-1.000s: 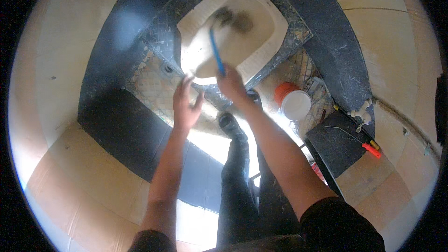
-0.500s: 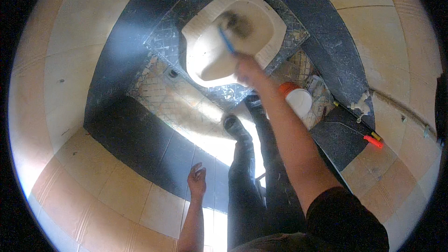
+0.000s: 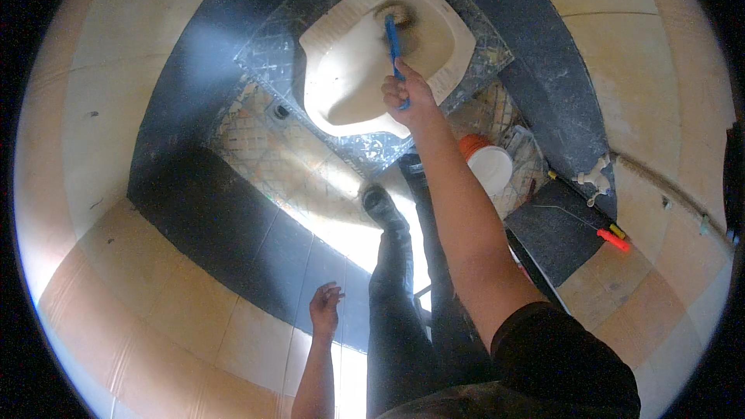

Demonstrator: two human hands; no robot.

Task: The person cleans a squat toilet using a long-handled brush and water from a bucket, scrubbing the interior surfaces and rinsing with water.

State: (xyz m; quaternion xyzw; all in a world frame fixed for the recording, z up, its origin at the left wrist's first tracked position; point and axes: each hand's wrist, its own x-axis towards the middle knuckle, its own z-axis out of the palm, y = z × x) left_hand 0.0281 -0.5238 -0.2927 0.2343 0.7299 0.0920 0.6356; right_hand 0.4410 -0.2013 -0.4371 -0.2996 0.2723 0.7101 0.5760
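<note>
A cream squat toilet pan (image 3: 341,39) is set in a raised dark-tiled platform (image 3: 272,62) ahead of me. My right hand (image 3: 408,96) reaches over its near rim, fingers wrapped round the blue handle of a toilet brush (image 3: 394,39). The brush head rests in the hollow at the far end, where dark grime or water shows; its bristles are partly blurred. Low on the left, my left hand (image 3: 326,309) hangs free beside my leg, fingers loosely bent and apart, with nothing seen in it.
Right of the pan stand a white round container (image 3: 490,169) and an orange-red one (image 3: 473,143). A red-handled tool with a thin rod (image 3: 613,240) lies near a wall tap (image 3: 596,178). A floor drain (image 3: 280,112) sits left. My shoe (image 3: 377,203) stands on the tiles.
My right hand has moved slightly, and the brush has swung more upright, its head now farther up in the hollow. My left hand has barely moved, fingers a little straighter.
</note>
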